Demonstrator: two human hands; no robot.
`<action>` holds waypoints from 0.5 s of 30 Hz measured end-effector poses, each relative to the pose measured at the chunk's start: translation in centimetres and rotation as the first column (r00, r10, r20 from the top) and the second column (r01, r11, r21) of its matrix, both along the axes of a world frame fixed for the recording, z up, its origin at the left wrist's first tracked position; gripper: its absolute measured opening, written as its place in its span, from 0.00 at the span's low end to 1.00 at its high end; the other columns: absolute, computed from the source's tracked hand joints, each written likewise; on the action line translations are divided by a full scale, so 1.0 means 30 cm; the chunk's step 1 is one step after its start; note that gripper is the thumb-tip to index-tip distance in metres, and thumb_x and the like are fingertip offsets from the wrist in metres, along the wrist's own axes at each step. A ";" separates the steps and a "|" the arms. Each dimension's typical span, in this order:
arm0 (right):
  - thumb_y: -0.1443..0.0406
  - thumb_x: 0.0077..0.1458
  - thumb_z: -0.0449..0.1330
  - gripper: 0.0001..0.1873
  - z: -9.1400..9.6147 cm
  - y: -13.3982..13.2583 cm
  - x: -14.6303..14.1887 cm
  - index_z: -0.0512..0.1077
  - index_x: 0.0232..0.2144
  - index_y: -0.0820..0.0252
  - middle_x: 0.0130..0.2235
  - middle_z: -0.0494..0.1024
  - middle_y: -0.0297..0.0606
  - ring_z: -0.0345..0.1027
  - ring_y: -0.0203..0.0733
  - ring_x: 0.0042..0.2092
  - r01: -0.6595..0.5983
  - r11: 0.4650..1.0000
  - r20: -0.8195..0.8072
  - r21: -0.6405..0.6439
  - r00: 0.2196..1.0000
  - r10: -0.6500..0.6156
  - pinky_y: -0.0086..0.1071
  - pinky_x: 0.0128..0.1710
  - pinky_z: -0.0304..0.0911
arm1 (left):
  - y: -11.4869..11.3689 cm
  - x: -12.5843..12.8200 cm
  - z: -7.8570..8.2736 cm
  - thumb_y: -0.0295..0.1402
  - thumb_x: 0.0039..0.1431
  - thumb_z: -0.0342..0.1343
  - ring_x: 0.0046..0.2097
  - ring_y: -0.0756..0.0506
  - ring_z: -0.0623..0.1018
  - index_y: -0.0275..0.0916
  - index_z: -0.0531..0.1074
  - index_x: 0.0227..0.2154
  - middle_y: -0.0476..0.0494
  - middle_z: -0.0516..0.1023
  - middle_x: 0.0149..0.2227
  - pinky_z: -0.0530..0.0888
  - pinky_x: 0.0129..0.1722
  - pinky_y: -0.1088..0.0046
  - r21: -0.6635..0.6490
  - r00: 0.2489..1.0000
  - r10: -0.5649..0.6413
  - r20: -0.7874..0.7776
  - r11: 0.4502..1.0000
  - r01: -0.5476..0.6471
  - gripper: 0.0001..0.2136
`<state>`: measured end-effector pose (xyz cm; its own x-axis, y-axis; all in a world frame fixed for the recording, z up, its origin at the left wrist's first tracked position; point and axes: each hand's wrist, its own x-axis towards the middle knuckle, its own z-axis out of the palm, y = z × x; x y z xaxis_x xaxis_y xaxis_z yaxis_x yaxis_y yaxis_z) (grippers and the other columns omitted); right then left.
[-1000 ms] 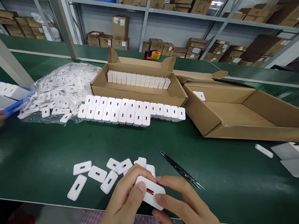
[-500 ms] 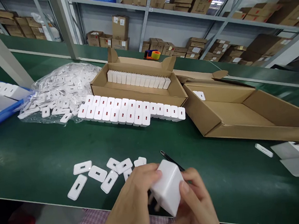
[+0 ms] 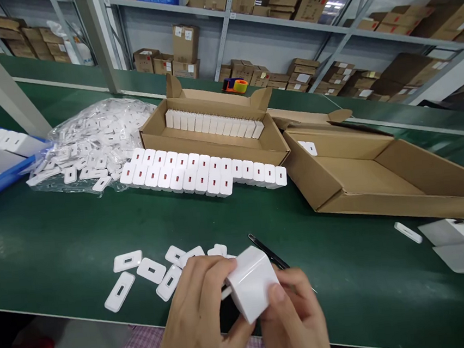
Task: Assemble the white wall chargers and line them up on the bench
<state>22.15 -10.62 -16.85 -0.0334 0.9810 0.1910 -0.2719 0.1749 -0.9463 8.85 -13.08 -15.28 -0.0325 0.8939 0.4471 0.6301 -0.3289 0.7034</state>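
Since half a second ago the charger (image 3: 252, 282) is sitting slightly lower and nearer, turned a little in the hands, with its plain white sides still facing up. The left hand (image 3: 199, 325) is closing around its left side, fingers curled against it, while the right hand (image 3: 295, 321) is pinching its right edge with the thumb on top. Both are holding it above the near table (image 3: 51, 251) edge, just right of the loose white plates (image 3: 151, 270) and over the tweezers (image 3: 269, 252).
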 end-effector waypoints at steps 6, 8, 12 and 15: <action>0.76 0.59 0.57 0.16 0.011 -0.039 -0.024 0.73 0.46 0.54 0.51 0.71 0.44 0.70 0.43 0.47 -0.053 0.785 0.535 0.618 0.759 -0.371 0.32 0.39 0.71 | 0.025 -0.050 -0.039 0.19 0.53 0.50 0.44 0.41 0.74 0.44 0.61 0.52 0.44 0.75 0.44 0.74 0.42 0.65 -0.086 0.987 -0.121 0.105 0.988 0.131 0.24; 0.77 0.58 0.56 0.18 0.023 -0.028 -0.017 0.71 0.48 0.56 0.57 0.68 0.47 0.70 0.45 0.51 -0.190 0.744 0.637 0.641 0.673 -0.376 0.34 0.42 0.73 | 0.029 -0.063 -0.045 0.18 0.51 0.49 0.43 0.42 0.74 0.45 0.63 0.51 0.44 0.75 0.45 0.74 0.40 0.66 -0.111 0.967 -0.175 0.186 0.974 0.198 0.25; 0.74 0.58 0.59 0.22 0.043 0.013 0.046 0.69 0.52 0.51 0.63 0.65 0.45 0.69 0.51 0.59 -0.446 0.689 0.770 0.572 0.582 -0.262 0.38 0.49 0.75 | 0.029 -0.083 -0.041 0.20 0.50 0.52 0.44 0.42 0.74 0.44 0.66 0.51 0.46 0.76 0.45 0.73 0.41 0.66 -0.203 0.932 -0.245 0.267 0.931 0.303 0.24; 0.72 0.60 0.59 0.22 0.061 0.035 0.088 0.69 0.54 0.45 0.60 0.71 0.41 0.73 0.48 0.55 -0.493 0.727 0.817 0.479 0.552 -0.164 0.34 0.45 0.77 | 0.030 -0.089 -0.036 0.21 0.53 0.53 0.46 0.41 0.72 0.42 0.67 0.50 0.44 0.76 0.44 0.74 0.43 0.65 -0.260 0.925 -0.279 0.259 0.902 0.345 0.21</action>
<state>24.79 -9.58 -15.02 -0.6301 0.5908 0.5039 0.4000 0.8032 -0.4415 6.19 -12.19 -16.35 0.2063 0.9627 0.1748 0.3562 -0.2403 0.9030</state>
